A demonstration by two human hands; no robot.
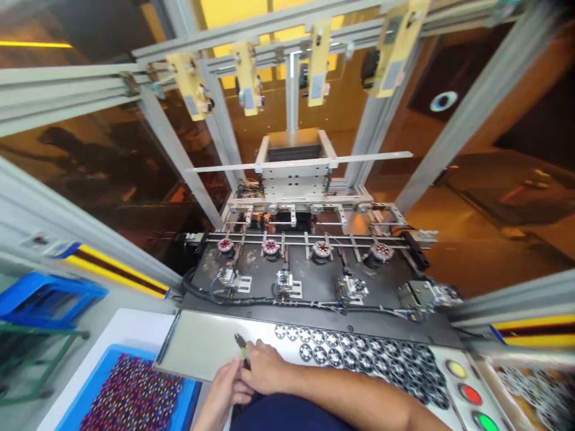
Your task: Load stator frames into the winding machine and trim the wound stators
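Over the pale front ledge (pixel 202 341), the right hand (pixel 267 368) grips cutters (pixel 243 349); whether the left hand (pixel 226 383), close against it, holds anything I can't tell. One careless sweep of the right forearm (pixel 341 392) could scatter the black-and-silver discs (pixel 360 343) just beside it

In the lower centre of the frame, your right hand (pixel 265 368) grips green-handled cutters (pixel 241 347) beside your left hand (pixel 229 386), with black-and-silver discs (pixel 359 353) lying to the right.
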